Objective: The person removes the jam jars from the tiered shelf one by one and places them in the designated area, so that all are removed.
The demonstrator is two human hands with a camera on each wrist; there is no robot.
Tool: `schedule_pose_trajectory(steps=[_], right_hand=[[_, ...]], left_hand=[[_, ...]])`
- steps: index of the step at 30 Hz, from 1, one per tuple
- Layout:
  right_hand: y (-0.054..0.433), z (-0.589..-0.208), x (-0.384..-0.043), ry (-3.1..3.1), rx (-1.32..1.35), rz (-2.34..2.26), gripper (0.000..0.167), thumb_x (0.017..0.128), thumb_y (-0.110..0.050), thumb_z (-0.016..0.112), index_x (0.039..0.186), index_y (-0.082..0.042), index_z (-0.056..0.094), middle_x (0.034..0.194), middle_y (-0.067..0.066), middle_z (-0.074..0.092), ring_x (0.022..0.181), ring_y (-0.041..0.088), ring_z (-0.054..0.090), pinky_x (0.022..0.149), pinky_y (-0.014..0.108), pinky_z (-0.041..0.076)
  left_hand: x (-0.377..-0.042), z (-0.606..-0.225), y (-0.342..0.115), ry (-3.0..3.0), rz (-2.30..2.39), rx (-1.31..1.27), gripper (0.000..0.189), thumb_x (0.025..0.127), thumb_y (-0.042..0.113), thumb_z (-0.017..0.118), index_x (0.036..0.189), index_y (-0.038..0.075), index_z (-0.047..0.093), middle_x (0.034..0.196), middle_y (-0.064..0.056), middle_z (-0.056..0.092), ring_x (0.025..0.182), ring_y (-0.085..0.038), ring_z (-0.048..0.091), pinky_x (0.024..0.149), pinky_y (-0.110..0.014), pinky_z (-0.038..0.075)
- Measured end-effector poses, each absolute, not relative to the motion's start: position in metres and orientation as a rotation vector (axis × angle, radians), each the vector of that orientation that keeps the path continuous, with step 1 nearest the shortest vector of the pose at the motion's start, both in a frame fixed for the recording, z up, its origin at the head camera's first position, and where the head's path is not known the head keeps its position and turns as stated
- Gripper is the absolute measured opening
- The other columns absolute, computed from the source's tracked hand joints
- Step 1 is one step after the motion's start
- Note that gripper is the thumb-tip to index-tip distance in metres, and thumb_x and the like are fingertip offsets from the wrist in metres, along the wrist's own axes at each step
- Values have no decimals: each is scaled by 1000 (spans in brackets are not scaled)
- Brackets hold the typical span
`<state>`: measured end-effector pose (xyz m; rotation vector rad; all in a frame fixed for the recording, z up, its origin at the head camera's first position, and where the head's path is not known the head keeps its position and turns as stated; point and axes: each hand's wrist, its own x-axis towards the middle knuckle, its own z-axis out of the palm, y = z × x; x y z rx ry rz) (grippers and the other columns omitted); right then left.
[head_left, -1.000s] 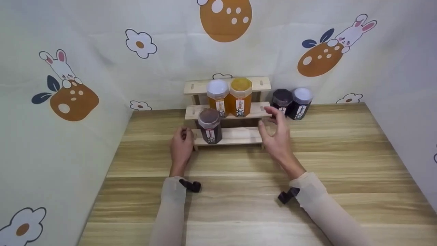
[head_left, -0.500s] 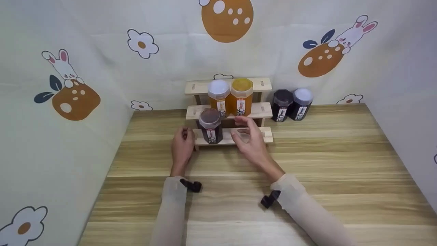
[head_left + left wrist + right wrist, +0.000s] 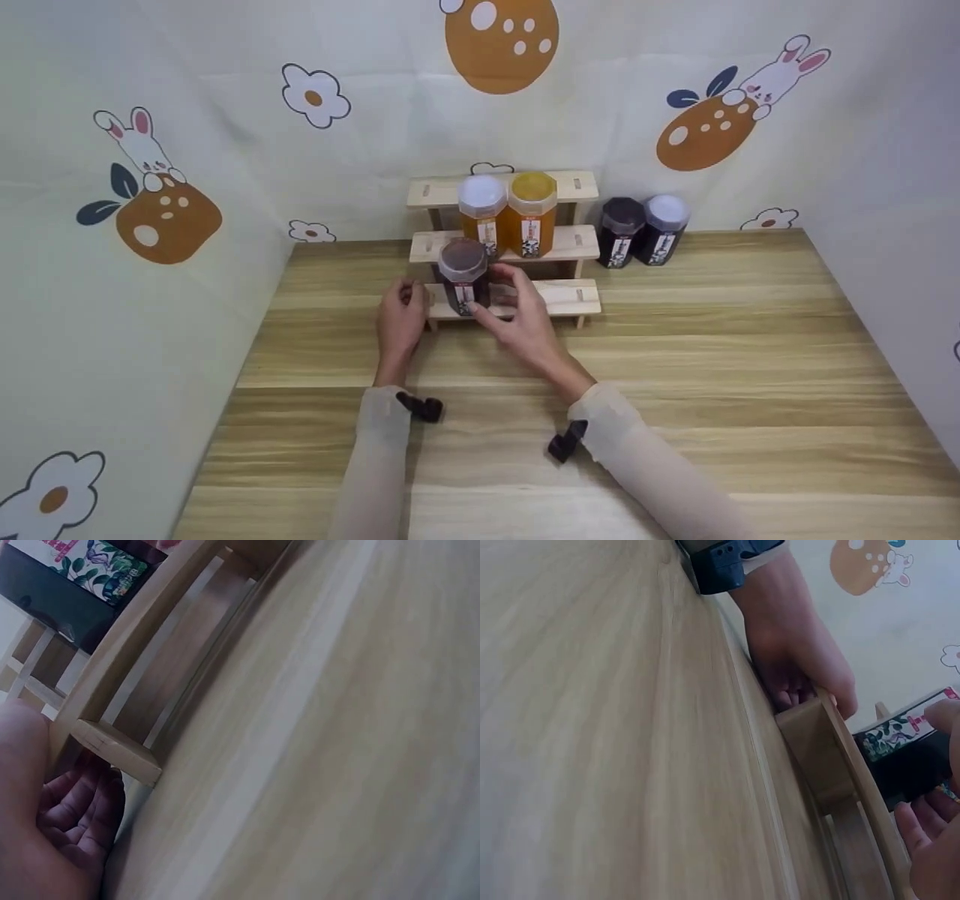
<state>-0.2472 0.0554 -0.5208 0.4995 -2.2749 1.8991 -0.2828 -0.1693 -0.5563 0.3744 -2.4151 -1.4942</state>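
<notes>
While the left hand [image 3: 401, 319] grips the left end of the lowest shelf [image 3: 570, 298], thumb over the top and fingers curled beneath, the right hand [image 3: 517, 319] curves around the dark jar [image 3: 458, 279] from its 4 o'clock side. The thumb overlaps the jar's front; whether thumb and fingers actually pinch it, I cannot tell. The jar stands upright toward the shelf's 9 o'clock end. From it, a white-topped amber jar [image 3: 486, 225] and a yellow-topped amber jar [image 3: 531, 221] stand on the middle shelf [image 3: 429, 247], between 12 and 2 o'clock; two more dark jars [image 3: 621, 238] stand between 2 and 3.

Because the dark jar looks full, I judge it fairly heavy for its size, stiff, and smooth enough to slip; if glass, it could break in a fall. Its flat sides, below the lid [image 3: 463, 256], should give the surest hold.

Half a second earlier, the right hand is apart from the jar, toward 3 o'clock; now it reaches it. The left hand and all the jars keep their places.
</notes>
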Motion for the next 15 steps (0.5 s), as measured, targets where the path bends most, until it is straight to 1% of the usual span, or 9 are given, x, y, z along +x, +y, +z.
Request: schedule_pose_trajectory(steps=[3,9,11,15], right_hand=[[51,-522,-249,-2289,475,1874,75,91,-31,91,152,-12,51,152,13,59,132,34,68,110,42,59],[41,-520,-251,-2350,398,1715,82,86,-41,94,150,-10,53,149,13,63,131,29,67,115,42,55],[37,-520,-251,-2344,379,1675,83,85,-43,94,149,-9,54,147,13,64,130,27,66,114,40,55],[33,-521,-252,-2315,360,1652,79,85,-40,95,146,-8,56,142,12,66,125,26,68,110,38,57]], left_hand=[[-283,-554,-169,-2411,-1536,398,25,108,34,57,109,13,71,104,-7,77,94,-22,69,82,-36,53],[-285,-551,-170,-2390,-1631,437,22,108,31,59,111,12,72,105,-7,76,94,-22,67,79,-36,54],[-284,-550,-171,-2380,-1662,425,23,109,29,59,114,11,72,107,-8,75,95,-21,66,79,-34,53],[-284,-549,-174,-2355,-1713,359,22,108,26,63,116,7,72,106,-9,75,96,-19,66,78,-29,53]])
